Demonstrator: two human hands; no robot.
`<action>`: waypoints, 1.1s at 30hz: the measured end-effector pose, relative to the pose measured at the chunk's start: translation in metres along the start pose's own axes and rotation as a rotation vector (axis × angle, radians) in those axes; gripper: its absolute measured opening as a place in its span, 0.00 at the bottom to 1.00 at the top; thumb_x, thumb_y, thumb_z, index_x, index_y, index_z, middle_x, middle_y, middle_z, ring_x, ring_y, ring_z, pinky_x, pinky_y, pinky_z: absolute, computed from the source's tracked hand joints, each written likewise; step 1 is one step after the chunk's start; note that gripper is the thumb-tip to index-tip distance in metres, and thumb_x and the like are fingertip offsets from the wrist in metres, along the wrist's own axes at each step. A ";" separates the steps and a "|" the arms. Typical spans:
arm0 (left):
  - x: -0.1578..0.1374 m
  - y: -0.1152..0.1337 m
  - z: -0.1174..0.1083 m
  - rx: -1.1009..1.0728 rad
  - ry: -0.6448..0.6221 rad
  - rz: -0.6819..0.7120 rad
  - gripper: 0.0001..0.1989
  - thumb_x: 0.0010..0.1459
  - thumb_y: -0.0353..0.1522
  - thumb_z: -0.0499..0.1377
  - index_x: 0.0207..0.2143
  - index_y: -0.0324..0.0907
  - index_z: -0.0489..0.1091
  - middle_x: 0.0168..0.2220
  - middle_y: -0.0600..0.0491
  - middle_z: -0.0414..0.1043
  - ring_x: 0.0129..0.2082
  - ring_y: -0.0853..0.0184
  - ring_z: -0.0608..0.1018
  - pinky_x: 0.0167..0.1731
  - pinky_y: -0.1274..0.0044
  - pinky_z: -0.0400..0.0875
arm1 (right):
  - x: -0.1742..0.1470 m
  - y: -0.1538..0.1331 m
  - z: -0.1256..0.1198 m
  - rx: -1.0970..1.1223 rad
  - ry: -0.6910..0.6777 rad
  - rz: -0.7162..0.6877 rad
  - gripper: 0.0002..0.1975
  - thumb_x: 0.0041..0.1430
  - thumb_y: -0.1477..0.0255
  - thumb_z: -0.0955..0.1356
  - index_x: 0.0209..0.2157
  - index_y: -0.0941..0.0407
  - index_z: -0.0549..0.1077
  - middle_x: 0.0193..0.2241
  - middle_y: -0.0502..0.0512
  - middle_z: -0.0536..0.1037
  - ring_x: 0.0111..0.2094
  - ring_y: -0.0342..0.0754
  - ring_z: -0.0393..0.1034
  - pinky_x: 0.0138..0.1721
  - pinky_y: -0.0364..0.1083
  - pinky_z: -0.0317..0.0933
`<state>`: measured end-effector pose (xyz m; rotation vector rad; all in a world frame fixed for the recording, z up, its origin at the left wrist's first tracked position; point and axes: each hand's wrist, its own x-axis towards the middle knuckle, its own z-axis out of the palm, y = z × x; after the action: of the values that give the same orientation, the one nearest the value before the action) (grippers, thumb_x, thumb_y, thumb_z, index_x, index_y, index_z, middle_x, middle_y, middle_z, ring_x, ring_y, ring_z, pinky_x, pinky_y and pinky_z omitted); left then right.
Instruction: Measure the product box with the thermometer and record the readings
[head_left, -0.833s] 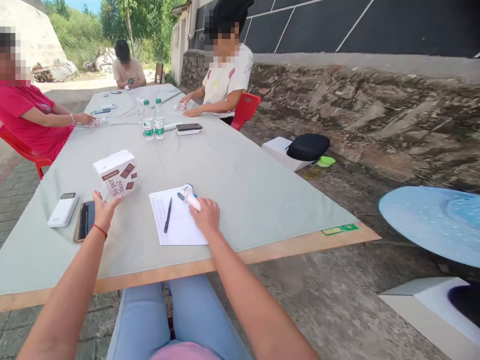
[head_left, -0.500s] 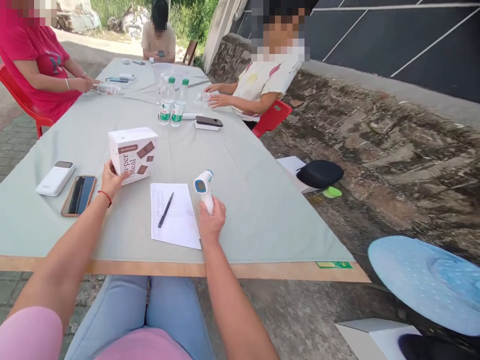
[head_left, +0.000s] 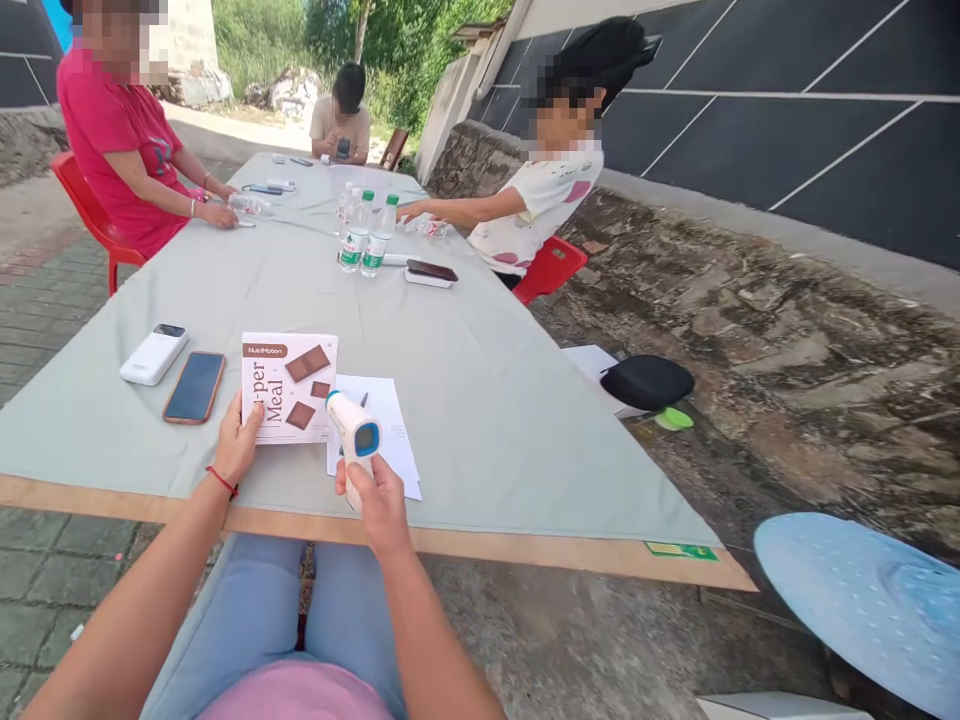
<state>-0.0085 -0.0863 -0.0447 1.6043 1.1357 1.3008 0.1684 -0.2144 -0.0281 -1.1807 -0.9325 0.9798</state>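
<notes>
My left hand (head_left: 238, 440) grips the lower left edge of a white cardboard box (head_left: 291, 390) printed with brown chocolate pieces, its front turned toward me. Wrapped round the handle of a white and blue infrared thermometer (head_left: 354, 432) is my right hand (head_left: 381, 500). The thermometer's screen faces me and its nose points toward the box, close to the box's right edge. Behind both lies a sheet of paper (head_left: 397, 440), partly covered, with a black pen (head_left: 364, 399) mostly hidden by the thermometer. Left of the box are a phone (head_left: 194, 387) and a white power bank (head_left: 154, 354).
Two green-capped water bottles (head_left: 365, 240) stand mid-table, with a dark-topped device (head_left: 431, 272) beside them. People sit at the left, right and far end of the cloth-covered table (head_left: 480, 430). A blue hat (head_left: 870, 590) is at the lower right.
The box has come nearer and turned its front toward me. My right hand has moved left, turning the thermometer toward the box. The person on the right has reached farther across the table.
</notes>
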 end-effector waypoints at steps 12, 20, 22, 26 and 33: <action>-0.001 -0.005 0.002 0.101 0.019 0.052 0.25 0.60 0.48 0.53 0.54 0.42 0.65 0.51 0.45 0.71 0.51 0.54 0.73 0.52 0.64 0.66 | 0.023 -0.002 0.040 0.055 0.057 -0.021 0.17 0.54 0.54 0.67 0.28 0.54 0.68 0.21 0.47 0.71 0.24 0.43 0.65 0.28 0.43 0.58; 0.002 -0.007 0.001 0.154 0.028 0.021 0.28 0.56 0.50 0.55 0.51 0.41 0.67 0.47 0.45 0.73 0.47 0.53 0.74 0.49 0.64 0.67 | 0.043 -0.011 0.054 0.078 -0.055 0.103 0.18 0.53 0.54 0.67 0.32 0.55 0.67 0.23 0.47 0.73 0.19 0.42 0.68 0.22 0.42 0.60; 0.002 -0.005 0.001 0.141 0.017 0.027 0.28 0.56 0.50 0.55 0.51 0.41 0.67 0.47 0.46 0.74 0.46 0.54 0.75 0.48 0.65 0.68 | 0.044 -0.011 0.054 0.088 -0.075 0.100 0.17 0.52 0.56 0.68 0.32 0.55 0.66 0.22 0.46 0.72 0.18 0.42 0.67 0.20 0.42 0.59; 0.002 -0.001 0.001 0.147 -0.010 0.017 0.29 0.56 0.50 0.55 0.51 0.40 0.67 0.46 0.46 0.74 0.45 0.55 0.75 0.46 0.66 0.69 | 0.045 -0.009 0.054 0.095 -0.071 0.069 0.14 0.53 0.59 0.68 0.33 0.55 0.67 0.18 0.43 0.69 0.16 0.41 0.62 0.20 0.41 0.58; 0.003 -0.003 0.001 0.160 -0.009 0.017 0.29 0.55 0.51 0.56 0.50 0.38 0.68 0.45 0.45 0.75 0.43 0.56 0.76 0.45 0.67 0.69 | 0.045 -0.009 0.054 0.068 -0.040 0.073 0.12 0.53 0.61 0.67 0.32 0.55 0.68 0.14 0.42 0.67 0.16 0.41 0.60 0.22 0.42 0.56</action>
<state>-0.0076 -0.0825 -0.0464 1.7362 1.2500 1.2387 0.1324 -0.1567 -0.0081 -1.1485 -0.8858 1.0887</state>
